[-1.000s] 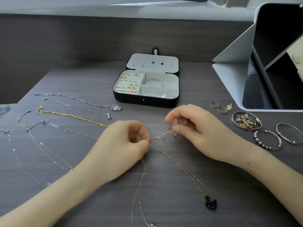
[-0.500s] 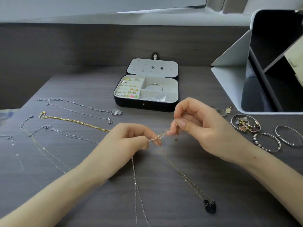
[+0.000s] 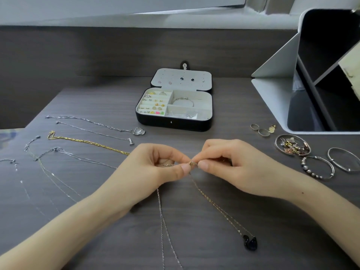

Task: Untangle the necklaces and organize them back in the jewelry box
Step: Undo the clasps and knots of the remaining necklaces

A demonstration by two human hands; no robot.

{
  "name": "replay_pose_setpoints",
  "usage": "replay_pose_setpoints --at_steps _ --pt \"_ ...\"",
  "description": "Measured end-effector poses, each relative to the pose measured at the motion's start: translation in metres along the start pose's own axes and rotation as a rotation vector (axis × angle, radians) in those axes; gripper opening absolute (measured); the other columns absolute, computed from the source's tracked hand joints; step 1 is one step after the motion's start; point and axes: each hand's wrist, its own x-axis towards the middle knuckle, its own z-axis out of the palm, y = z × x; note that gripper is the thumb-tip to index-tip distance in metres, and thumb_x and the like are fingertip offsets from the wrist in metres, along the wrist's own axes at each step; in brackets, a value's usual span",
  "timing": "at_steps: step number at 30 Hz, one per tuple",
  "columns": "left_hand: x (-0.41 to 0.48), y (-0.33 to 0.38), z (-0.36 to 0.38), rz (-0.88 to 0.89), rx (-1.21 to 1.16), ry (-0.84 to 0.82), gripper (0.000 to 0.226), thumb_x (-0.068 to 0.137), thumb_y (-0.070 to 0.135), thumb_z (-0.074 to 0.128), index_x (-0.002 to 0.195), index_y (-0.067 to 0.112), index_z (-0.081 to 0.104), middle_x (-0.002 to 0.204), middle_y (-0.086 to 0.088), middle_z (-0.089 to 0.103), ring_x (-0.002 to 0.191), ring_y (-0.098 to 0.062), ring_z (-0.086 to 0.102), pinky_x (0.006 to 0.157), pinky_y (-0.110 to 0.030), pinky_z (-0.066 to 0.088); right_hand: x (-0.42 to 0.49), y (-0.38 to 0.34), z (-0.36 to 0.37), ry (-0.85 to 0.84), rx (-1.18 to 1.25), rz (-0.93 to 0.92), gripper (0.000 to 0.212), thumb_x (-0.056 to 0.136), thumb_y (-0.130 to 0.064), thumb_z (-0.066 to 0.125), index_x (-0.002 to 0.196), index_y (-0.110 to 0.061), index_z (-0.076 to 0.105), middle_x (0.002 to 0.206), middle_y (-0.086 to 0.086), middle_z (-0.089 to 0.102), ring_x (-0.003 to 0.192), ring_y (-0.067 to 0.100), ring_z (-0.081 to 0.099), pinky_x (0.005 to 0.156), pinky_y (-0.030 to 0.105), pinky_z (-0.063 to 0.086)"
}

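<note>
Rose-gold links bunch into a small tangle (image 3: 192, 163), pinched from both sides just above the dark wood-grain tabletop (image 3: 282, 240). The left hand (image 3: 155, 168) has its fingers curled in, with thumb tip and forefinger nipping the left end of the tangle. A short loop of chain shows inside its curled fingers. The right hand (image 3: 233, 168) is curled the same way, thumb and forefinger closed on the right end, and the two thumbs are nearly touching.

From the tangle a rose-gold necklace (image 3: 214, 203) runs down to the right and ends in a black swan pendant (image 3: 250, 243) lying on the tabletop. A silver necklace (image 3: 162, 221) drops from under the left hand toward the near edge.

The open jewelry box (image 3: 175, 123) sits beyond the hands, with earrings (image 3: 153, 106) in its left compartments and a bangle (image 3: 183, 101) in its upper right one. A gold necklace (image 3: 87, 142) and several thin silver ones lie spread out to the left, well apart from the box.
</note>
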Motion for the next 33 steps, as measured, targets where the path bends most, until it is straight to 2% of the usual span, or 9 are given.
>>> replay_pose_setpoints --at_steps 5,10,12,15,18,23,27,30,33 --pt "0.001 -0.0037 -0.0011 -0.011 0.01 -0.03 0.042 0.053 0.055 0.069 0.079 0.023 0.074 0.074 -0.009 0.051 0.071 -0.02 0.039 0.073 -0.033 0.025 -0.001 0.0025 -0.0033 0.108 -0.068 -0.048 0.004 0.075 -0.031 0.068 0.078 -0.029 0.065 0.077 -0.015 0.058 0.074 0.006 0.055 0.066 0.013 0.04" --pt "0.001 -0.0018 -0.0014 -0.068 0.024 -0.007 0.029 0.062 0.043 0.079 0.074 0.018 0.072 0.066 -0.003 0.058 0.064 -0.011 0.045 0.065 -0.022 0.033 -0.0007 0.0019 -0.0036 0.255 -0.28 -0.149 0.011 0.072 -0.03 0.068 0.074 -0.025 0.058 0.075 -0.015 0.058 0.077 0.005 0.054 0.072 0.026 0.044" --pt "0.0009 -0.0005 -0.0017 -0.076 0.039 0.013 0.024 0.063 0.043 0.077 0.069 0.021 0.072 0.055 0.007 0.051 0.052 -0.005 0.039 0.053 -0.016 0.03 -0.0004 0.0021 -0.0034 0.311 -0.395 -0.226 0.014 0.073 -0.032 0.067 0.072 -0.02 0.06 0.074 -0.013 0.059 0.072 0.01 0.055 0.068 0.033 0.044" --pt "0.0019 -0.0005 -0.0028 -0.078 0.052 0.035 0.025 0.065 0.044 0.063 0.068 0.02 0.072 0.051 0.006 0.032 0.05 -0.011 0.026 0.05 -0.024 0.02 0.0003 0.0014 -0.0056 0.389 -0.536 -0.307 0.02 0.073 -0.035 0.067 0.068 -0.017 0.06 0.071 -0.009 0.06 0.064 0.017 0.054 0.056 0.038 0.046" --pt "0.0032 0.0004 -0.0023 -0.078 0.018 0.05 0.024 0.066 0.04 0.062 0.067 0.019 0.072 0.049 0.007 0.027 0.048 -0.011 0.021 0.044 -0.019 0.018 -0.0011 -0.0011 -0.0065 0.419 -0.591 -0.343 0.023 0.07 -0.03 0.074 0.065 -0.015 0.057 0.069 -0.007 0.058 0.063 0.017 0.049 0.05 0.037 0.045" --pt "0.0044 -0.0012 -0.0022 -0.086 -0.029 0.081 0.017 0.067 0.033 0.067 0.07 0.019 0.075 0.045 0.009 0.026 0.045 -0.008 0.02 0.041 -0.015 0.018 -0.0045 -0.0046 -0.0042 0.285 -0.477 -0.345 0.019 0.068 -0.025 0.075 0.066 -0.018 0.058 0.07 -0.014 0.054 0.069 0.01 0.045 0.058 0.026 0.041" --pt "0.0055 -0.0023 -0.0016 -0.093 -0.065 0.093 0.013 0.065 0.031 0.069 0.068 0.02 0.075 0.045 0.01 0.026 0.043 -0.007 0.02 0.04 -0.014 0.019 -0.0073 -0.0049 -0.0013 0.161 -0.36 -0.195 0.016 0.066 -0.031 0.072 0.066 -0.025 0.057 0.061 -0.017 0.046 0.064 0.005 0.045 0.061 0.011 0.033" --pt "0.0055 -0.0016 -0.0007 -0.086 -0.076 0.1 0.01 0.066 0.031 0.069 0.065 0.022 0.074 0.045 0.01 0.026 0.043 -0.006 0.02 0.039 -0.014 0.019 -0.0074 -0.0047 0.0008 0.099 -0.243 -0.08 0.022 0.067 -0.032 0.078 0.07 -0.028 0.056 0.061 -0.015 0.055 0.061 0.007 0.05 0.059 0.011 0.034" --pt "0.006 -0.0033 -0.0021 -0.081 -0.075 0.085 0.007 0.071 0.026 0.074 0.066 0.021 0.074 0.044 0.011 0.029 0.043 -0.006 0.022 0.04 -0.013 0.021 -0.006 -0.0051 0.0026 0.068 0.007 0.009 0.019 0.077 -0.03 0.077 0.089 -0.026 0.063 0.069 -0.008 0.067 0.054 0.004 0.05 0.054 0.009 0.034"
